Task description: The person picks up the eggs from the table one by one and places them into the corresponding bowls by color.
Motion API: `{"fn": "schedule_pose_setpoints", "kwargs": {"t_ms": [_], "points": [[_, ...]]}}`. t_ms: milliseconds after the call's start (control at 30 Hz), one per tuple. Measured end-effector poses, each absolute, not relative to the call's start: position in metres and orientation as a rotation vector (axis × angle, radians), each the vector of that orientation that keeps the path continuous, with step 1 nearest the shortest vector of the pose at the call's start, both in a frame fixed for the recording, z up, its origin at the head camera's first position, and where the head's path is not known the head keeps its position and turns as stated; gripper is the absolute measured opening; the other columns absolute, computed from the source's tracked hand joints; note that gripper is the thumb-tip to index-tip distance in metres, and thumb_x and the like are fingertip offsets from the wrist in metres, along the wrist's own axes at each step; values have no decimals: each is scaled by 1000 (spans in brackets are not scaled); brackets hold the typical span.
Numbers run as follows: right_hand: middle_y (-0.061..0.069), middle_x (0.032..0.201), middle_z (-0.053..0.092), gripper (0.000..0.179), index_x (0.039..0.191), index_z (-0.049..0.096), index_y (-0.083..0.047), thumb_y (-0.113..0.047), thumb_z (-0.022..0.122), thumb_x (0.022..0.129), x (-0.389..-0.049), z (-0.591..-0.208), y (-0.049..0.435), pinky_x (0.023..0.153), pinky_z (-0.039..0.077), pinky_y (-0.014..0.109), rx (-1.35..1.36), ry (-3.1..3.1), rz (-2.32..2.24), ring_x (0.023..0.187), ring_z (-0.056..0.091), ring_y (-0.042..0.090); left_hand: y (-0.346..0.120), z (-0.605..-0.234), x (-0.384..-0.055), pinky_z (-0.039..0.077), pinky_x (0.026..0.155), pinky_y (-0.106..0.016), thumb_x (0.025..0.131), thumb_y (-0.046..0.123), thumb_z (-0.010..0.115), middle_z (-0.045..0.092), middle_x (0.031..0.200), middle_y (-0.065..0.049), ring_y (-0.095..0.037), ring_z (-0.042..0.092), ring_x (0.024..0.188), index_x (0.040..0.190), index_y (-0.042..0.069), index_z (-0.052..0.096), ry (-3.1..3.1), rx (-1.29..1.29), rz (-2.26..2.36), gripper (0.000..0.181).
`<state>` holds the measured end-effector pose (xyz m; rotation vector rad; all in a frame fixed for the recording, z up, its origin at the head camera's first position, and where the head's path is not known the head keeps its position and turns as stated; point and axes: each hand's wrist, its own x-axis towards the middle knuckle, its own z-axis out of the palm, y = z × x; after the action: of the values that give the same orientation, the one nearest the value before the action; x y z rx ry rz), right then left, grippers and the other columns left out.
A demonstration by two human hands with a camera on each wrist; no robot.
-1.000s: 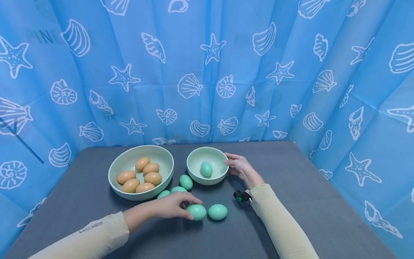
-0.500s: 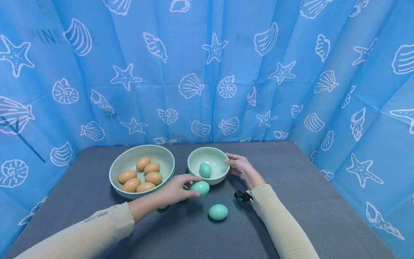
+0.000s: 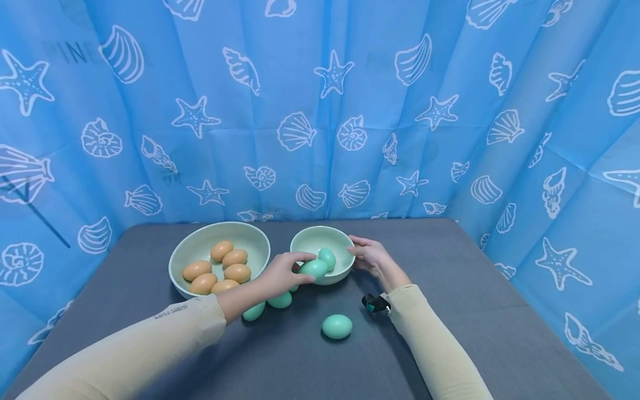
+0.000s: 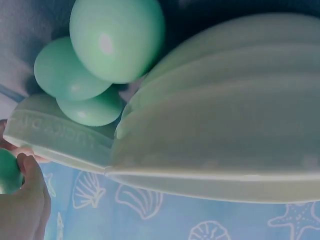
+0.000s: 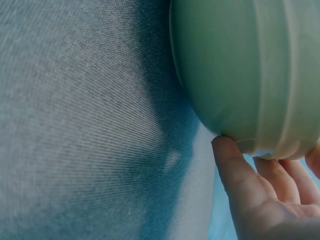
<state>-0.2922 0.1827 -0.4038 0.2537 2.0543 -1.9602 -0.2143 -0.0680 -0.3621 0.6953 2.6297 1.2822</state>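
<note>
My left hand [image 3: 282, 273] pinches a green egg [image 3: 314, 270] between thumb and fingers, over the near left rim of the small pale green bowl [image 3: 312, 241]. Inside that bowl lies another green egg [image 3: 327, 258]. At the bowl's right side, my right hand [image 3: 372, 258] grips the wall, thumb at the rim. In the right wrist view its fingertips [image 5: 227, 147] press the outside of the bowl. The left wrist view catches the held egg [image 4: 9, 172] at its left edge, partly cut off.
A larger pale bowl [image 3: 186, 250] holding several brown eggs [image 3: 237, 272] stands at the left. Between the bowls lie green eggs [image 3: 280, 300], partly behind my left hand. A lone green egg [image 3: 337, 327] rests nearer the front. A blue curtain [image 3: 320, 111] hangs behind the table.
My left hand has picked the green egg off the table and carried it up and away to the small bowl. The egg in the bowl has shifted right. My right hand has stayed put.
</note>
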Motion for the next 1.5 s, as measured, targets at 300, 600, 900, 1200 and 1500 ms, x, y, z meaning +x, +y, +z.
{"fn": "schedule_pose_setpoints", "kwargs": {"t_ms": [300, 600, 900, 1200, 1500], "points": [[12, 163, 29, 61, 159, 28, -9, -4, 52, 103, -296, -408, 184, 97, 53, 36, 167, 2079, -1980, 141, 43, 34, -52, -363, -232, 56, 78, -32, 89, 10, 76, 66, 131, -13, -27, 66, 101, 134, 4, 64, 2644, 580, 1303, 47], [11, 166, 19, 64, 160, 18, -6, 5, 45, 103, -297, -416, 184, 72, 51, 17, 74, 1982, -2156, 150, 28, 28, -39, -370, -250, 52, 99, -42, 88, 8, 77, 65, 133, -17, -32, 62, 120, 133, -2, 63, 2654, 643, 1182, 48], [13, 165, 21, 62, 159, 20, -2, 5, 45, 103, -295, -417, 184, 78, 52, 18, 49, 1998, -2148, 149, 29, 31, -27, -374, -265, 50, 103, -38, 87, 9, 78, 69, 126, -15, -28, 62, 122, 128, -3, 66, 2671, 710, 958, 45], [16, 165, 21, 63, 159, 19, -1, 6, 46, 102, -296, -414, 183, 83, 52, 21, 28, 1977, -2140, 150, 29, 31, -19, -406, -304, 55, 92, -30, 80, 14, 85, 76, 111, -5, -18, 68, 105, 118, 5, 75, 2699, 838, 772, 40], [15, 164, 24, 63, 159, 21, -2, 5, 47, 102, -295, -411, 181, 94, 50, 28, 33, 2007, -2113, 149, 30, 30, -7, -395, -293, 54, 94, -30, 81, 4, 81, 76, 111, -9, -22, 69, 108, 114, 2, 75, 2702, 726, 713, 34]]}}
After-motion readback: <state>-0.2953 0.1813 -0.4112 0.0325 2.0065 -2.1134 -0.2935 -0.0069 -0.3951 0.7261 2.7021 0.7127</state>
